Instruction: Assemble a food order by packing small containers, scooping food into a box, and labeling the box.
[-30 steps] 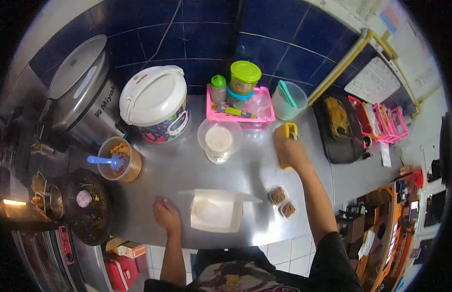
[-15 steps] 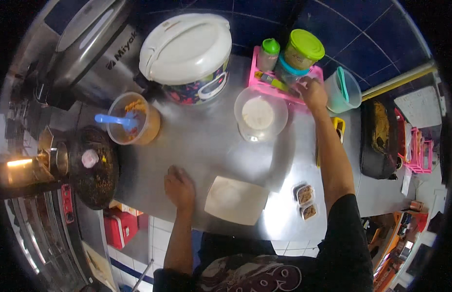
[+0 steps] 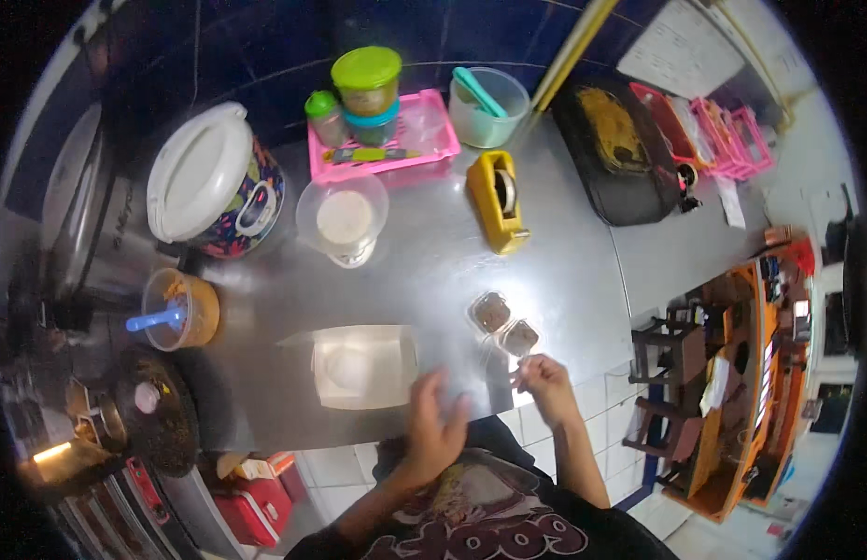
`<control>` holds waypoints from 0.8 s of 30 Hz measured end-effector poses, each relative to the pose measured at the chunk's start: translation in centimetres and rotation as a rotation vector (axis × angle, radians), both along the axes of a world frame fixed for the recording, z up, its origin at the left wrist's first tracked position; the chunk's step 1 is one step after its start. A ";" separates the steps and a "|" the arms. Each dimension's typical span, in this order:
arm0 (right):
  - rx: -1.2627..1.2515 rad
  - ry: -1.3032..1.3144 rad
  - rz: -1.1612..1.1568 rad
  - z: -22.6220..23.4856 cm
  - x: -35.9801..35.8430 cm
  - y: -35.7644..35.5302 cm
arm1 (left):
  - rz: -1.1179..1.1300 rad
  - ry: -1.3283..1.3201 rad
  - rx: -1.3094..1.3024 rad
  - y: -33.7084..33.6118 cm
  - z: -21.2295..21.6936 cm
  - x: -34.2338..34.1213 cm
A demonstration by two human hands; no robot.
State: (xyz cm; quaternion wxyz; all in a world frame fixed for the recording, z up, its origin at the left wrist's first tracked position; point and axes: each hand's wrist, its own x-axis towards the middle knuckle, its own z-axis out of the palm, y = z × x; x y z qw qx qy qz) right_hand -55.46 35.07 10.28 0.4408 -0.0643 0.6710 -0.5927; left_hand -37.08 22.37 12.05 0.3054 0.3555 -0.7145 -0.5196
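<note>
My left hand (image 3: 438, 420) hovers with its fingers apart at the counter's front edge, just right of an open white paper box (image 3: 363, 366). My right hand (image 3: 547, 383) is beside it with the fingertips pinched together. I cannot make out whether anything small is between them. Two small clear cups with brown filling (image 3: 504, 324) stand just beyond my right hand on the steel counter (image 3: 424, 271). A yellow tape dispenser (image 3: 497, 201) stands farther back.
A lidded rice cooker (image 3: 214, 182) and an orange bowl with a blue spoon (image 3: 176, 308) are on the left. A clear bowl of white stuff (image 3: 343, 219), a pink tray with jars (image 3: 387, 140), a clear tub (image 3: 487, 105) and a black tray (image 3: 609, 154) sit further back.
My right hand has come back from the pink tray at the rear to the front edge. My left hand lifted off the counter and moved right of the box. The view shifted.
</note>
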 end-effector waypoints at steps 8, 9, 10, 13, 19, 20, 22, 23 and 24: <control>-0.006 -0.001 0.006 -6.4 0.1 1.6 | -0.088 -0.017 0.276 -3.9 -7.8 -13.8; 0.009 0.052 0.083 -8.2 -0.2 1.9 | -0.108 -0.034 0.257 -4.2 -8.6 -14.8; 0.021 0.107 0.168 -8.7 -0.4 1.7 | -0.153 -0.049 0.188 -4.6 -9.0 -15.6; -0.035 0.091 -0.025 -9.1 -0.7 1.4 | -0.221 -0.125 0.022 -5.0 -9.7 -17.0; -0.033 0.243 -0.077 -11.1 -3.6 1.7 | -0.074 -0.362 -0.458 -3.8 -11.1 -17.4; 0.000 0.329 -0.032 -11.8 -3.9 1.8 | -0.035 -0.394 -0.517 -3.3 -11.2 -17.6; 0.065 0.425 0.026 -10.7 -3.9 0.5 | -0.006 -0.344 -0.492 -3.6 -12.1 -17.0; 0.130 0.528 0.079 -9.9 -3.8 -0.4 | 0.020 -0.287 -0.467 -3.8 -12.5 -16.6; 0.131 0.525 0.089 -9.0 -3.5 -1.6 | 0.027 -0.292 -0.462 -3.8 -12.7 -16.6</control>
